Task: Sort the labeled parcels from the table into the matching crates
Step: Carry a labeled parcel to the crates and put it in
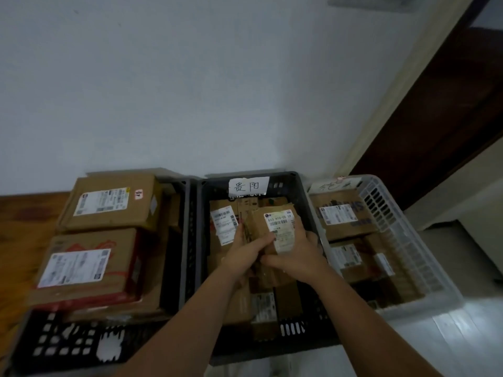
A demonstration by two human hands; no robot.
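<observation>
Above dark crate [305,203], crumpled white-labelled cardboard parcel [277,225]

Both bare forearms reach forward and converge. The left hand [246,250] and right hand [298,254] meet side by side, fingers curled round one small parcel [280,223] held between them.

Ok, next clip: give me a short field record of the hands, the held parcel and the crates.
held: small brown cardboard parcel with white shipping label
hands: left hand and right hand both grip it
position: over middle dark grey plastic crate, which bears a handwritten paper label
neighbours: left dark grey plastic crate, right white plastic crate, both holding cardboard boxes
</observation>
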